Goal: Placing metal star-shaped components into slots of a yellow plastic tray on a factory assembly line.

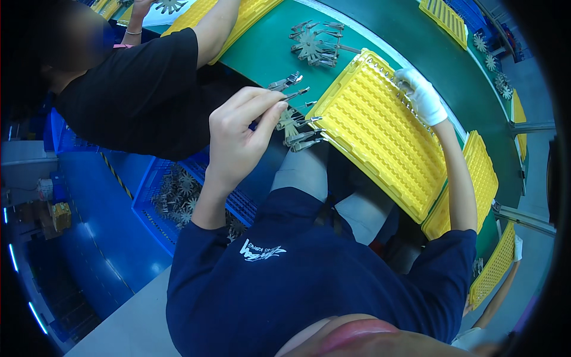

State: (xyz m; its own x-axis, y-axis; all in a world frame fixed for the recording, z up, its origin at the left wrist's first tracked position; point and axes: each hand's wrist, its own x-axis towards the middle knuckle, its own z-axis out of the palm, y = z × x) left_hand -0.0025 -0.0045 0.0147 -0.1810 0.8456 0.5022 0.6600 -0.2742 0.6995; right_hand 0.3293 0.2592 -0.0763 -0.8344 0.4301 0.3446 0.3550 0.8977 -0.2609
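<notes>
My bare left hand [241,128] pinches a metal clip [292,94] between thumb and fingers. That clip belongs to a star-shaped metal clip rack [288,122] with several clips around its rim, partly hidden behind my hand. The rack stands beside the left edge of a ridged yellow tray [375,131]. At the tray's far right side, my right hand [423,98] wears a white glove. Its fingers are curled down to a row of small shiny metal pieces [385,74] lying along that side; whatever is between the fingertips is hidden.
Another star-shaped clip rack [309,46] lies on the green table [267,44] beyond the tray. A second yellow tray [470,178] adjoins on the right. At my left sit a co-worker in a black shirt [137,95] and a blue crate [148,199] of star-shaped racks.
</notes>
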